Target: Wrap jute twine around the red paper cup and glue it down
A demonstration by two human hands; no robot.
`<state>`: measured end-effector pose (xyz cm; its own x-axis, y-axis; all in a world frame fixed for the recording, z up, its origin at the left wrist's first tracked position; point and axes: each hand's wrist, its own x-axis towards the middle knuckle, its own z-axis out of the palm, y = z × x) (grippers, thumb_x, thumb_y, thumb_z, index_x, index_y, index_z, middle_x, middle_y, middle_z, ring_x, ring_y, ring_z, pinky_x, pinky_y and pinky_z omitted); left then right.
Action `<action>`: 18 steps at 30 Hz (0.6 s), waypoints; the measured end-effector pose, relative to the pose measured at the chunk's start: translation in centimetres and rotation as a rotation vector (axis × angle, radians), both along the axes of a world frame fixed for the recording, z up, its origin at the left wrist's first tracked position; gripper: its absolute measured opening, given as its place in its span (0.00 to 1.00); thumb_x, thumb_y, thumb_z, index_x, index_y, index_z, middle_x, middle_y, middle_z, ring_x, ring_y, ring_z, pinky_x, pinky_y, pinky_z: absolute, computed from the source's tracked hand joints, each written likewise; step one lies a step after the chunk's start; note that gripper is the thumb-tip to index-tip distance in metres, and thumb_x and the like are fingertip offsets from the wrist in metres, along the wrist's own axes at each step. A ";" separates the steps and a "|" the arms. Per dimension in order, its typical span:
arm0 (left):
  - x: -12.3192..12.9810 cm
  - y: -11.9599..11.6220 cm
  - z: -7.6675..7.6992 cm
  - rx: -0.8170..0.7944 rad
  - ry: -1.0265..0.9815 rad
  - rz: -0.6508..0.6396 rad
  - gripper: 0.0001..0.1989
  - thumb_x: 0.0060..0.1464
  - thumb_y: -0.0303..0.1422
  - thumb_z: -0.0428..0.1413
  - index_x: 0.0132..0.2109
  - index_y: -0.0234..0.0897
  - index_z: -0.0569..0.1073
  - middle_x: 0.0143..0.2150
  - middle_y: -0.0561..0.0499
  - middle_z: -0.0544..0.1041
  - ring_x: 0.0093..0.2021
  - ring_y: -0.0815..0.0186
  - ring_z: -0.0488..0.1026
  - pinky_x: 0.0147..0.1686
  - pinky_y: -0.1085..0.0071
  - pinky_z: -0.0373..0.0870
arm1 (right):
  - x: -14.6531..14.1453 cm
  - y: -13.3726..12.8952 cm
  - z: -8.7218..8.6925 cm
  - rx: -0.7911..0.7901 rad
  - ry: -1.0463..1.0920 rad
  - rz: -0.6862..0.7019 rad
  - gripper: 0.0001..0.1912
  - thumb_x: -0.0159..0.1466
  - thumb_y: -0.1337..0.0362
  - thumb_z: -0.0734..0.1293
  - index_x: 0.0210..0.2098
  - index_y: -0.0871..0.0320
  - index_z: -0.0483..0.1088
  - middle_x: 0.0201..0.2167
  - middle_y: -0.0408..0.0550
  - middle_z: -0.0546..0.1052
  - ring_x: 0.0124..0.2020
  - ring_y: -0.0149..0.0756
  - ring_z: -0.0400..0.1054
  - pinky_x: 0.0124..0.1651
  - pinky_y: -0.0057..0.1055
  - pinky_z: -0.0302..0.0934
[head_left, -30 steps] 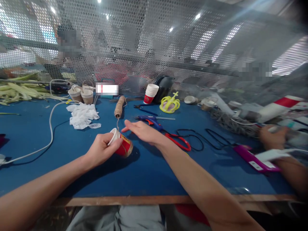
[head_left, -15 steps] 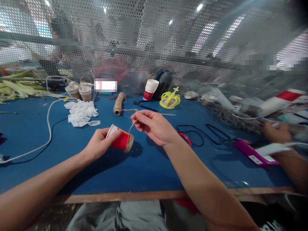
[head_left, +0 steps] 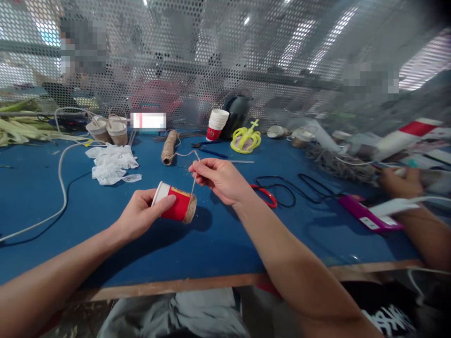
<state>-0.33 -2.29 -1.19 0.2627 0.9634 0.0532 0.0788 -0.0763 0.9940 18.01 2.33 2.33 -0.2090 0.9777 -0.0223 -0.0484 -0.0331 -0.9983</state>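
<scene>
A red and white paper cup lies on its side in my left hand, which is closed around its rim end. Jute twine is wrapped about the base end of the cup. From there a strand of twine rises to my right hand, pinched between thumb and fingertips just above the cup. Past my fingers the strand runs slackly back to a roll of twine lying on the blue table.
Crumpled white gloves, twine-wrapped cups and a white cable are on the left. Behind stand stacked paper cups, pliers and a yellow crown. At right, another person's hand is near a purple power strip.
The cup has turned in my left hand, and a yellow patch now shows on its side. My right hand still pinches the twine. The view has shifted slightly.
</scene>
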 end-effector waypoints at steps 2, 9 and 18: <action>0.0 -0.1 0.1 0.009 0.012 -0.004 0.14 0.46 0.40 0.55 0.27 0.31 0.76 0.20 0.53 0.71 0.20 0.73 0.59 0.22 0.77 0.59 | 0.0 0.0 -0.1 0.004 -0.004 -0.002 0.11 0.49 0.59 0.70 0.24 0.61 0.71 0.17 0.38 0.69 0.20 0.21 0.60 0.25 0.22 0.53; -0.2 -0.2 0.0 0.050 0.021 -0.002 0.15 0.46 0.40 0.55 0.29 0.31 0.77 0.22 0.52 0.73 0.22 0.72 0.61 0.23 0.76 0.60 | -0.2 0.1 -0.5 -0.005 -0.039 0.005 0.10 0.50 0.59 0.70 0.24 0.61 0.71 0.18 0.38 0.69 0.20 0.21 0.60 0.26 0.23 0.54; -0.4 -0.4 -0.2 0.075 -0.006 0.006 0.15 0.46 0.41 0.56 0.29 0.32 0.78 0.23 0.51 0.74 0.23 0.71 0.62 0.24 0.76 0.62 | -0.5 0.2 -0.9 -0.017 -0.066 0.016 0.09 0.51 0.60 0.69 0.23 0.61 0.71 0.18 0.39 0.70 0.19 0.21 0.61 0.26 0.22 0.55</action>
<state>-0.72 -2.65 -1.43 0.2561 0.9583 0.1271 0.0735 -0.1504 0.9859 17.50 2.49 1.46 -0.2220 0.9736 -0.0532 0.0184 -0.0504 -0.9986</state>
